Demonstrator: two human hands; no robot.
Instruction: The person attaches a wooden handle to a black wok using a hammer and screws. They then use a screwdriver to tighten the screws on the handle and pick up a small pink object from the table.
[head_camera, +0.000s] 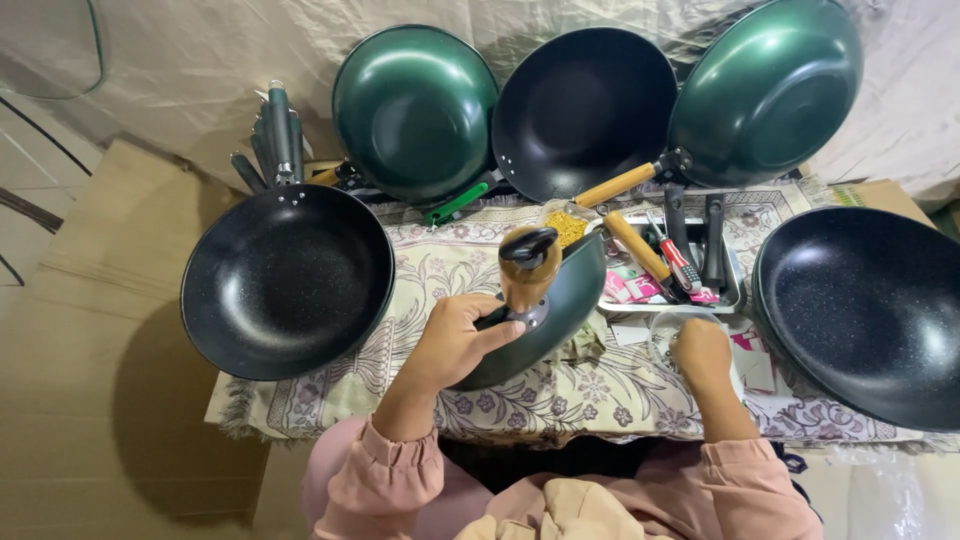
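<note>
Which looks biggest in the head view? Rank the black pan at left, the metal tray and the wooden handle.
1. Black pan at left
2. Metal tray, partly covered by tools
3. Wooden handle, though it points toward the camera, so its size is unsure

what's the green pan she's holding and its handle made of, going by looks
Green pan: likely metal with a glossy green enamel-like coat, judging by its smooth sheen. Its handle: looks like wood or wood-look plastic, tan with a dark cap; cannot tell which. The left hand steadies it.

The right hand (700, 352) hides what it grips — black pan (868, 315) (far right) cut off.
</note>
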